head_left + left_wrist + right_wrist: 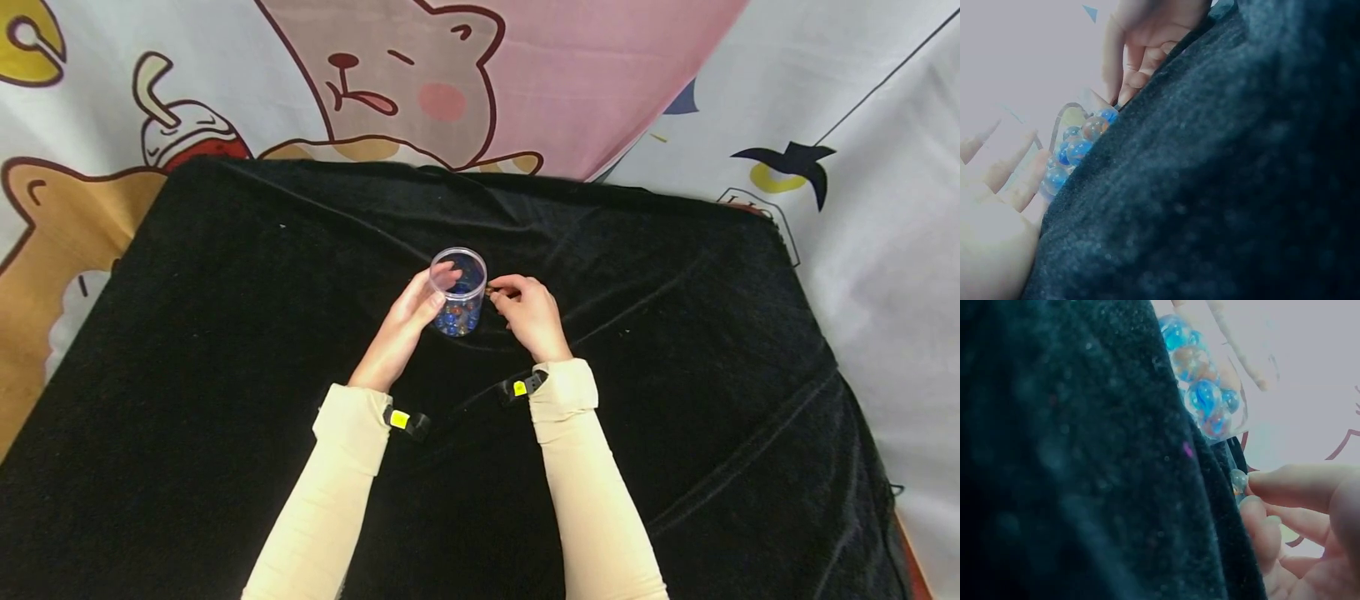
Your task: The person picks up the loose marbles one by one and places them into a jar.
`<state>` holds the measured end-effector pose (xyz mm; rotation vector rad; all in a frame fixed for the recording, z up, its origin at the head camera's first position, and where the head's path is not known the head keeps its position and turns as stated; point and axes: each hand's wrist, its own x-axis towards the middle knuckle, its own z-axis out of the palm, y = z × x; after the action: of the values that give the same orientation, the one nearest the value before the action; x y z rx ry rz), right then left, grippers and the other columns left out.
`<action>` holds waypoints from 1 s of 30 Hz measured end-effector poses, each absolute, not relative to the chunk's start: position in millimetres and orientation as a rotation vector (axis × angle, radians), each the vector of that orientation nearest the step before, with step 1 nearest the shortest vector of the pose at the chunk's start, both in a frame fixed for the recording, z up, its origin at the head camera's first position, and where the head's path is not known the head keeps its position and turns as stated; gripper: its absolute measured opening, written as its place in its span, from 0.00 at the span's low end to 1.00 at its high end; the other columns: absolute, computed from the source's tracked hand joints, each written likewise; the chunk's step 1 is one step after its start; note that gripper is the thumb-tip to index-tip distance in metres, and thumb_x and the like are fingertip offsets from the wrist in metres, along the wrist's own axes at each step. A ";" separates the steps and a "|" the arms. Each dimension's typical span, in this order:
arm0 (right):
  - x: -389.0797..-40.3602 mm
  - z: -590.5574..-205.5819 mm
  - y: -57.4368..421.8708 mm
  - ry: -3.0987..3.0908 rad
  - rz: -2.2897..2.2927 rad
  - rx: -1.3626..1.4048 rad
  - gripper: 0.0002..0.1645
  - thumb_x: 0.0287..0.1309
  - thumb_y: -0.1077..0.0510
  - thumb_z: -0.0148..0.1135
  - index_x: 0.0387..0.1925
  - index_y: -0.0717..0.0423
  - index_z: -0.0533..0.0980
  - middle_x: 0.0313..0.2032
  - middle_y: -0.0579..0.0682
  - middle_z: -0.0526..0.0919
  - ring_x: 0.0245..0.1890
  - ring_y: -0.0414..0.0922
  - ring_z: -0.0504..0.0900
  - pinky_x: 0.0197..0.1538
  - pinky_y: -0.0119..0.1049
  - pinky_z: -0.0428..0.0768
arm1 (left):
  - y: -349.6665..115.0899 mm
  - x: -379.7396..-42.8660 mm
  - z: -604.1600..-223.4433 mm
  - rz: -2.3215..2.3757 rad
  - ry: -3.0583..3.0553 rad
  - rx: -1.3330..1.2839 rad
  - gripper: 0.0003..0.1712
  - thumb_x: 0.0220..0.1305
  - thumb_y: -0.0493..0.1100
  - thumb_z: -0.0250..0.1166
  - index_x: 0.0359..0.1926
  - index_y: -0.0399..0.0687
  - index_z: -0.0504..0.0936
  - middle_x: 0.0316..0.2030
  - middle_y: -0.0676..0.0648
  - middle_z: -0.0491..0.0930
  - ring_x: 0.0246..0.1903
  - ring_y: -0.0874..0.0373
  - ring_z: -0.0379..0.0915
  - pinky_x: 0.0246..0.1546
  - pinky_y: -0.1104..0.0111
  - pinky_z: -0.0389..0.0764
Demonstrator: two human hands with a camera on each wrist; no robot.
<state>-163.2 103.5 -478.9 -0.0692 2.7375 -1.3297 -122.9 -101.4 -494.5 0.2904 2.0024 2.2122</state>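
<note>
A clear plastic jar [460, 293] without a lid stands on the black cloth, its lower part filled with blue, clear and reddish marbles [456, 318]. My left hand [408, 314] holds the jar from its left side, thumb in front and fingers round the back. Just right of the jar, my right hand [530, 312] pinches a small clear marble [1239, 480] with an orange tint between thumb and forefinger. That hand is apart from the jar wall. The left wrist view shows the marbles [1079, 150] through the jar, with the cloth's fold covering part of them.
Black velvety cloth [225, 333] with soft wrinkles covers the table. Behind it hangs a printed curtain [600, 67] with cartoon animals. Each wrist wears a strap with a small camera and a yellow tag.
</note>
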 end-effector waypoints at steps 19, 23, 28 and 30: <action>-161.4 -476.8 101.5 2.805 -1.174 -0.163 0.13 0.63 0.57 0.66 0.48 0.56 0.86 0.46 0.57 0.84 0.43 0.53 0.79 0.50 0.48 0.75 | -101.2 -123.6 -493.6 2.211 1.999 0.295 0.28 0.79 0.51 0.51 0.75 0.56 0.65 0.73 0.49 0.71 0.76 0.58 0.60 0.79 0.47 0.54; -161.1 -475.5 102.0 2.804 -1.156 -0.174 0.14 0.63 0.58 0.67 0.49 0.56 0.85 0.47 0.57 0.84 0.42 0.53 0.80 0.49 0.48 0.76 | -101.2 -123.8 -494.3 2.204 2.001 0.287 0.28 0.79 0.51 0.50 0.75 0.57 0.64 0.73 0.50 0.70 0.76 0.58 0.60 0.79 0.47 0.53; -161.5 -475.5 102.4 2.805 -1.169 -0.180 0.14 0.63 0.59 0.68 0.49 0.56 0.86 0.46 0.57 0.85 0.41 0.52 0.80 0.49 0.47 0.77 | -101.1 -124.1 -494.4 2.208 1.996 0.294 0.28 0.79 0.51 0.50 0.75 0.55 0.64 0.73 0.48 0.70 0.76 0.57 0.60 0.79 0.47 0.53; -161.8 -475.8 102.7 2.806 -1.176 -0.183 0.13 0.63 0.59 0.67 0.48 0.56 0.86 0.46 0.57 0.86 0.41 0.52 0.81 0.48 0.46 0.77 | -100.8 -124.1 -494.1 2.211 1.993 0.294 0.28 0.79 0.51 0.50 0.75 0.55 0.64 0.73 0.48 0.70 0.76 0.57 0.60 0.79 0.46 0.53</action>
<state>-161.8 102.7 -475.8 -0.1830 2.8064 -1.1760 -124.1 -100.8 -494.1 0.2940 1.9933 2.2114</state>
